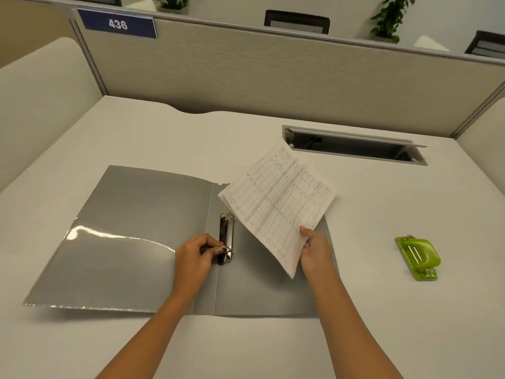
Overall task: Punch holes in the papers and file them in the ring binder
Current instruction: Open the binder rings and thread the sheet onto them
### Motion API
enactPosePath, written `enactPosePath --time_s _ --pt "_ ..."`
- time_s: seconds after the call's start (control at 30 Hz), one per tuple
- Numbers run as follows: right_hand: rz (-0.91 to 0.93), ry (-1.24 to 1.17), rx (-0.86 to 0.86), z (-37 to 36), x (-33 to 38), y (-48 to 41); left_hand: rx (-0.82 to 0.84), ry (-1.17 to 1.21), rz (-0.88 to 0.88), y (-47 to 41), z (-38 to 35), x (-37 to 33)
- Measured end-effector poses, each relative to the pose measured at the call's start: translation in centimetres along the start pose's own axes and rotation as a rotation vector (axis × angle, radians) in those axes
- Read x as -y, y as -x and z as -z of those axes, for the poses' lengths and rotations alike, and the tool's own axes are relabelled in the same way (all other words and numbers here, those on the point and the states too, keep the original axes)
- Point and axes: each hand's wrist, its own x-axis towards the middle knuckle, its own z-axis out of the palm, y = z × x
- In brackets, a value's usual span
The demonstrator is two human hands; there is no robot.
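Observation:
A grey ring binder (123, 228) lies open flat on the white desk, its metal ring mechanism (227, 236) running along the spine. My left hand (195, 254) rests on the binder with its fingers pinched on the near ring. My right hand (314, 248) holds a thin stack of printed table papers (278, 206) by the near right corner, lifted and tilted above the binder's right cover. A green hole punch (418, 257) sits on the desk to the right, apart from both hands.
A cable slot with a raised lid (355, 144) is set into the desk behind the papers. Beige partition walls (273, 72) close the desk at the back and sides, with a blue sign reading 436 (118, 24).

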Motion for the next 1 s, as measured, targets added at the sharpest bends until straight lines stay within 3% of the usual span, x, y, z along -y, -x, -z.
enactPosePath --time_s 0.53,0.83,1.0 --pt "-0.001 0.005 -0.026 -0.18 0.08 -0.14 0.027 -0.04 -0.012 -0.49 0.12 0.86" --pt "0.007 0.01 -0.027 0.02 0.03 -0.15 0.008 -0.096 -0.067 -0.33 -0.22 1.02" --pt "0.024 0.042 -0.038 0.04 -0.03 -0.34 0.08 -0.104 -0.144 -0.28 0.06 1.06"
